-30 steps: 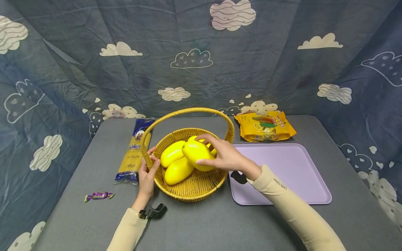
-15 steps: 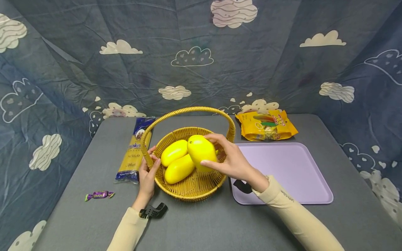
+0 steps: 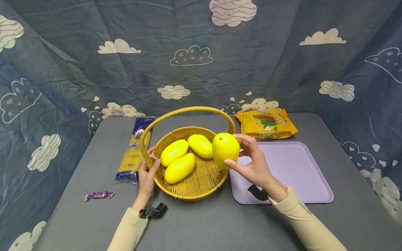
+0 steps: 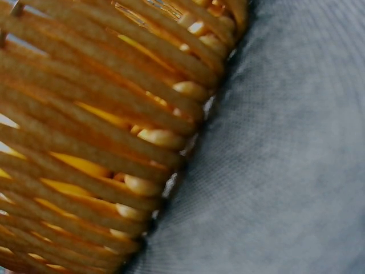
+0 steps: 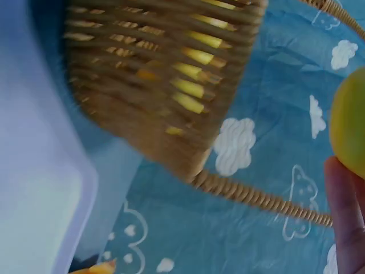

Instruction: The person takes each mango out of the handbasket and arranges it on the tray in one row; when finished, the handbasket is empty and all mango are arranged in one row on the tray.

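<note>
A yellow mango (image 3: 225, 150) is pinched between the thumb and fingers of my right hand (image 3: 255, 164), held up over the right rim of the wicker basket (image 3: 201, 190). In the right wrist view the same mango (image 5: 351, 123) shows at the right edge. Three more yellow mangoes lie in the basket: one at the left (image 3: 174, 152), one in front (image 3: 180, 168) and one at the back (image 3: 200, 146). My left hand (image 3: 147, 179) grips the basket's left side at the foot of its handle. Only wicker weave (image 4: 114, 137) and cloth fill the left wrist view.
A lilac tray (image 3: 289, 174) lies right of the basket, partly behind my right hand. Behind it is a yellow candy bag (image 3: 267, 124). A pasta packet (image 3: 133, 150) lies left of the basket, with a purple wrapped candy (image 3: 99, 195) nearer. The tall basket handle (image 3: 188, 109) arches above.
My right hand has lifted the mango off the others and carried it rightward to the basket's right rim, uncovering the back mango. My left hand keeps its grip in place.
</note>
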`<state>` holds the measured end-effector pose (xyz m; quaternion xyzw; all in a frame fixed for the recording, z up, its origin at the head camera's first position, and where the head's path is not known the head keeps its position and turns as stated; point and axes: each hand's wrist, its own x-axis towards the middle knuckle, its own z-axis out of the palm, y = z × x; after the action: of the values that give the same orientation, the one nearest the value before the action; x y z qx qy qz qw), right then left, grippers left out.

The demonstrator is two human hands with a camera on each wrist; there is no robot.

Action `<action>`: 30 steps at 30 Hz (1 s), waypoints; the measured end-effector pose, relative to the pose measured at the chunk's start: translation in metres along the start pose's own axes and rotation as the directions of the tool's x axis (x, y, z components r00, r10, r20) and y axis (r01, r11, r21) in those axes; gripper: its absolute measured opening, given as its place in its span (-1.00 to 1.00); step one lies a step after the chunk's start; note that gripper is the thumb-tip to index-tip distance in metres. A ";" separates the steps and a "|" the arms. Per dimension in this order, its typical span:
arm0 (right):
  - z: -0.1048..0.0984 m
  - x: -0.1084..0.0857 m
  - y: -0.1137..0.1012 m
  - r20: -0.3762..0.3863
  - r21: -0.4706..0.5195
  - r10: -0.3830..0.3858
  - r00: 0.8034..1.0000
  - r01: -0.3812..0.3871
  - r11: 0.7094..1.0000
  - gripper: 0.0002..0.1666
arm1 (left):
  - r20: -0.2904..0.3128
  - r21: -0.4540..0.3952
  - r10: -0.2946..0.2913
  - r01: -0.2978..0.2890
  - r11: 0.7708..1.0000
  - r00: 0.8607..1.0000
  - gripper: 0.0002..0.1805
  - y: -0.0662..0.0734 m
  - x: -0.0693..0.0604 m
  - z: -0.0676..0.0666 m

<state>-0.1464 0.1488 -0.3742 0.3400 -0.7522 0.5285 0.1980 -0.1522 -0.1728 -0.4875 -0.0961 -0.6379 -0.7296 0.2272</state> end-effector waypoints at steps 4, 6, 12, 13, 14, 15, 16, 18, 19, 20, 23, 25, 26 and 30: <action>-0.011 -0.005 -0.010 -0.050 0.019 -0.013 0.999 0.014 1.000 -0.20 | 0.002 -0.006 0.004 -0.004 1.000 1.000 -0.75 0.000 0.000 -0.001; -0.015 -0.008 -0.008 -0.069 0.029 -0.009 0.998 0.011 1.000 -0.19 | 0.006 -0.010 0.004 -0.003 1.000 1.000 -0.72 0.000 0.000 0.000; -0.025 -0.015 0.004 -0.134 0.053 0.016 0.991 -0.009 0.999 -0.21 | 0.006 -0.020 0.009 -0.009 1.000 1.000 -0.68 0.000 0.002 0.001; -0.026 -0.017 0.007 -0.144 0.052 0.027 0.989 -0.020 0.998 -0.20 | 0.003 -0.020 0.012 -0.012 1.000 1.000 -0.70 0.000 0.003 0.001; -0.027 -0.018 0.009 -0.154 0.050 0.041 0.987 -0.034 0.998 -0.20 | 0.002 -0.021 0.014 -0.014 1.000 1.000 -0.70 0.001 0.003 0.001; -0.027 -0.019 0.010 -0.161 0.049 0.060 0.985 -0.053 0.997 -0.19 | 0.001 -0.022 0.016 -0.016 1.000 1.000 -0.70 0.001 0.003 0.001; -0.028 -0.020 0.012 -0.168 0.046 0.082 0.982 -0.075 0.996 -0.19 | 0.000 -0.023 0.016 -0.016 1.000 1.000 -0.69 0.001 0.003 0.001; -0.029 -0.022 0.015 -0.179 0.033 0.125 0.976 -0.121 0.992 -0.19 | 0.000 -0.023 0.012 -0.012 1.000 1.000 -0.64 0.002 0.003 0.001; -0.030 -0.022 0.015 -0.180 0.025 0.149 0.972 -0.147 0.989 -0.19 | -0.001 -0.023 0.009 -0.009 1.000 1.000 -0.62 0.001 0.003 0.000; -0.031 -0.023 0.016 -0.181 0.017 0.172 0.968 -0.172 0.985 -0.20 | -0.001 -0.022 0.005 -0.005 1.000 1.000 -0.60 0.001 0.003 0.000; -0.033 -0.025 0.018 -0.181 -0.008 0.243 0.953 -0.249 0.969 -0.23 | 0.000 -0.019 -0.006 0.006 1.000 1.000 -0.63 0.000 0.003 -0.001; -0.035 -0.025 0.020 -0.181 -0.013 0.301 0.936 -0.308 0.951 -0.25 | 0.001 -0.022 -0.008 0.008 1.000 1.000 -0.67 -0.001 0.003 -0.001; -0.036 -0.026 0.022 -0.182 -0.016 0.330 0.926 -0.338 0.941 -0.25 | 0.002 -0.024 -0.008 0.008 1.000 1.000 -0.69 0.000 0.003 -0.001; -0.038 -0.028 0.033 -0.175 -0.014 0.433 0.884 -0.442 0.897 -0.26 | 0.006 -0.035 0.002 -0.001 0.999 1.000 -0.64 0.000 0.003 0.000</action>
<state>-0.1533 0.1996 -0.4003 0.1104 -0.8040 0.5659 0.1453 -0.1545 -0.1731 -0.4865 -0.1026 -0.6255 -0.7402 0.2242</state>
